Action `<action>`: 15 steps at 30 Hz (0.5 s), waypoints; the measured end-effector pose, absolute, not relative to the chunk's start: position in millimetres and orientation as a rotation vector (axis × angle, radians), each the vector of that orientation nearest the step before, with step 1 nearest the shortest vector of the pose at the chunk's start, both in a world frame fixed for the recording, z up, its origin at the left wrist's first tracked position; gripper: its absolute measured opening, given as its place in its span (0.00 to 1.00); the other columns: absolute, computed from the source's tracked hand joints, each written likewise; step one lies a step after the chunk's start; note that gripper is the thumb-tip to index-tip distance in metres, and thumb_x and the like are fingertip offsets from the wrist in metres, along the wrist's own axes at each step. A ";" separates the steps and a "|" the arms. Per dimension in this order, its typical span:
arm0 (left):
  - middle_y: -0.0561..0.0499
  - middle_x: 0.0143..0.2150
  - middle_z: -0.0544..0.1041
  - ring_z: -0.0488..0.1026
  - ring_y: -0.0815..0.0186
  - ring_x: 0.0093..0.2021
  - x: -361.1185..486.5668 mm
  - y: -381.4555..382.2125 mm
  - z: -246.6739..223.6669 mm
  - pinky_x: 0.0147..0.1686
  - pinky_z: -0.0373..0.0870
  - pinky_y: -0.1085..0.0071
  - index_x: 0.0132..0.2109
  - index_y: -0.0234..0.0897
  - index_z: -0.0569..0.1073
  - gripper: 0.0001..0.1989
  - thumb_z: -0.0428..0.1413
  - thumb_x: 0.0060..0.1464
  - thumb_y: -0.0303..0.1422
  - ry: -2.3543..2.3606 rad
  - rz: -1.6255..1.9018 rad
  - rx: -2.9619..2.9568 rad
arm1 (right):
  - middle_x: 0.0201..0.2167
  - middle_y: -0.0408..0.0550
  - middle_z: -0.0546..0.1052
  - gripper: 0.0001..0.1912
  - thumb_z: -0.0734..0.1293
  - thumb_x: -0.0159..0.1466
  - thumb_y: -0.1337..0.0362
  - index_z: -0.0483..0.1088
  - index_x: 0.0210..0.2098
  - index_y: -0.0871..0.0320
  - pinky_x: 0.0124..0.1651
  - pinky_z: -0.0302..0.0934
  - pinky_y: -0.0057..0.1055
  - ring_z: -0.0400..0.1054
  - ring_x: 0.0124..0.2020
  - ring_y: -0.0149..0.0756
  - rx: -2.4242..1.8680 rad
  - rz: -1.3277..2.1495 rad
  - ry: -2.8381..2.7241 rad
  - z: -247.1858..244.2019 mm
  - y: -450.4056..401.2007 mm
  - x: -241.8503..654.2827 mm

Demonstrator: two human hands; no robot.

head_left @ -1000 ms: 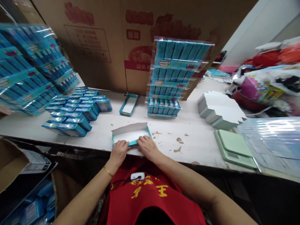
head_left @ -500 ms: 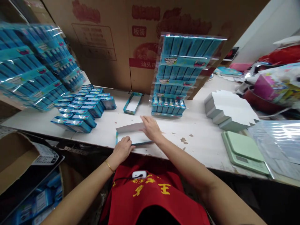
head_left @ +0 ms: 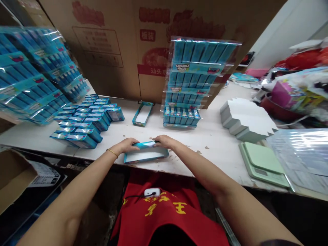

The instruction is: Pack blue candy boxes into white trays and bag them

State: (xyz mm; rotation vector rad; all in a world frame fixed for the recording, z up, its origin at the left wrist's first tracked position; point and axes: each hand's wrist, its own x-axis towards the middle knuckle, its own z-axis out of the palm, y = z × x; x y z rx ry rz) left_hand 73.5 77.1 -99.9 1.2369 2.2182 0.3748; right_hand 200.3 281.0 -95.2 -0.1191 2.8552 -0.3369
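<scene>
A shallow blue cardboard tray with a white inside (head_left: 139,156) lies near the front edge of the table. Its far wall is partly folded, showing blue and white. My left hand (head_left: 127,145) grips the left end of that far wall, fingers on top and curled over it. At the wall's right end, my right hand (head_left: 163,140) pinches the same flap. Beyond my hands sits a second, formed blue tray (head_left: 142,113), with nothing in it. Small blue boxes (head_left: 88,119) stand in rows to the left of my left hand.
A blue display of stacked trays under clear plastic (head_left: 181,116) stands behind, against a large brown carton (head_left: 123,82). Similar wrapped displays (head_left: 25,75) lean at left. Flat white card blanks (head_left: 248,116), a green scale (head_left: 263,162) and clear plastic sheets (head_left: 304,157) lie at right.
My left hand has moved from the tray's near wall to its far wall. The far flap has folded over, now showing blue between both hands. The view has shifted slightly.
</scene>
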 end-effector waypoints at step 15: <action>0.44 0.36 0.72 0.70 0.60 0.37 119.4 75.9 -108.8 0.32 0.64 0.68 0.44 0.35 0.65 0.12 0.40 0.57 0.27 2.596 -0.251 1.614 | 0.42 0.52 0.70 0.12 0.56 0.65 0.67 0.64 0.46 0.58 0.43 0.59 0.33 0.62 0.45 0.38 -0.098 -0.181 3.105 -118.9 279.5 210.0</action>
